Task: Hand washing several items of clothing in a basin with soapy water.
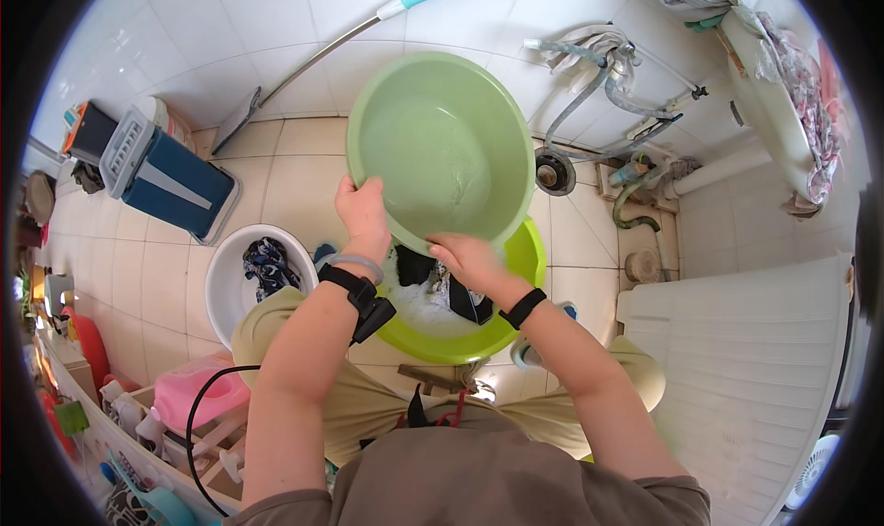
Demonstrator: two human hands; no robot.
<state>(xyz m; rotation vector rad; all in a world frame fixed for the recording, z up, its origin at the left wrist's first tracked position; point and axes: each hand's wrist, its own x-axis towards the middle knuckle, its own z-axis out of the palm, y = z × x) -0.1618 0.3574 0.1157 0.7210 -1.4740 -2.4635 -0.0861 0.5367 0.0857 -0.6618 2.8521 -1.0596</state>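
Note:
A pale green plastic basin (442, 139) is held up in front of me, tilted so its inside faces me, with a wet sheen on its bottom. My left hand (364, 211) grips its rim at the lower left. At the lower edge, my right hand (469, 260) is on the rim, thumb on the inner side; its far fingers are blurred or hidden. Below stands a yellow-green tub (442, 350) holding sudsy water (421, 308) and dark and patterned clothes (471, 301). The raised basin hides the tub's far part.
A white basin (221, 294) with a dark patterned cloth (271, 263) stands at left. Beyond it are a blue mop bucket (176, 180) and a flat mop (238, 122) leaning on the tiled wall. A floor drain (554, 172), grey hoses (577, 104) and a white ribbed panel (732, 381) lie to the right.

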